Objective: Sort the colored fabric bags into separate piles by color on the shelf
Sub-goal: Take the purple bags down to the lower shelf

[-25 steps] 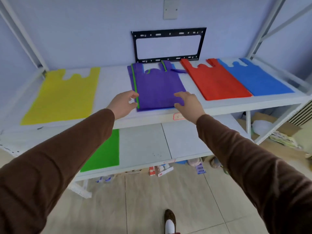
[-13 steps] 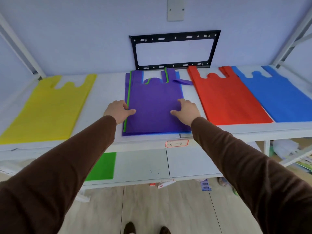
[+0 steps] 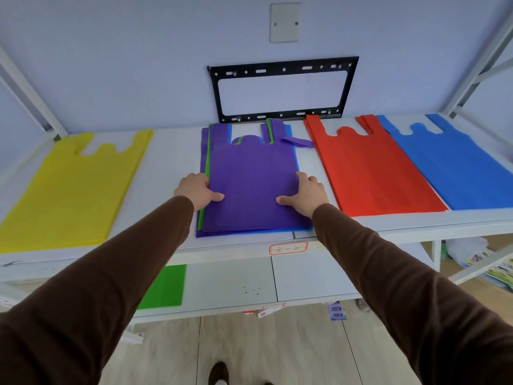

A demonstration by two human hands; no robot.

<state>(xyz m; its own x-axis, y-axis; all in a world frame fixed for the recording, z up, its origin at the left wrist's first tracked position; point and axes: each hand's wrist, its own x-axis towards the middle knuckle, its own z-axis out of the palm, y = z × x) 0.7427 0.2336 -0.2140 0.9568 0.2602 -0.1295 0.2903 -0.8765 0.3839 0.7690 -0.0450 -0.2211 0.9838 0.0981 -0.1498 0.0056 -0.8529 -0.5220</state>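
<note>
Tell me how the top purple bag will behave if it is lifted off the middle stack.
The top purple bag lies thin and flat, so it will probably droop limply. It looks light for its size. Green and blue edges peek from the mixed stack beneath, so those layers may slide along unless held down.

White shelf carries yellow, purple, red, blue bags

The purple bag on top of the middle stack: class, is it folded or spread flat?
Spread flat: the purple bag lies full length on the shelf, handles towards the wall, left hand and right hand at its sides.
</note>
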